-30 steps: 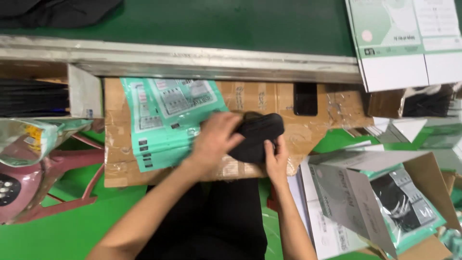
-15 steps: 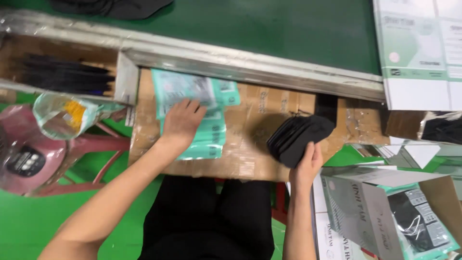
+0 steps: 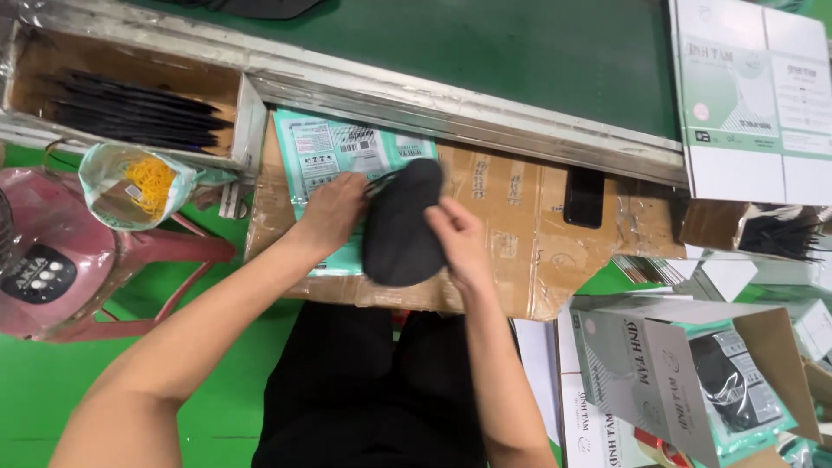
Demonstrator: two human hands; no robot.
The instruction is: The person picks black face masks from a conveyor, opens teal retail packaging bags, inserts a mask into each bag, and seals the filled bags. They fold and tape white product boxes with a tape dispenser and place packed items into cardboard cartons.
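A stack of black face masks (image 3: 403, 224) lies over teal plastic pouches (image 3: 334, 160) on a cardboard-covered work surface (image 3: 520, 225). My right hand (image 3: 458, 241) grips the right edge of the black stack. On the pouches, my left hand (image 3: 331, 212) touches the stack's left edge, its fingers at the mouth of the top pouch. Both forearms reach up from the bottom of the view over my black trousers.
A green conveyor belt (image 3: 485, 61) runs behind a metal rail. A tray of black strips (image 3: 130, 108) sits upper left, above a bag of yellow bands (image 3: 139, 186) and a pink stool (image 3: 78, 269). White-green cartons (image 3: 754, 95) and an open box of packed masks (image 3: 693, 381) stand at right. A black phone (image 3: 585, 198) lies on the cardboard.
My right hand has carried the black mask stack leftward from the cardboard's right side onto the teal pouches. My left hand stayed on the pouches and now meets the stack.
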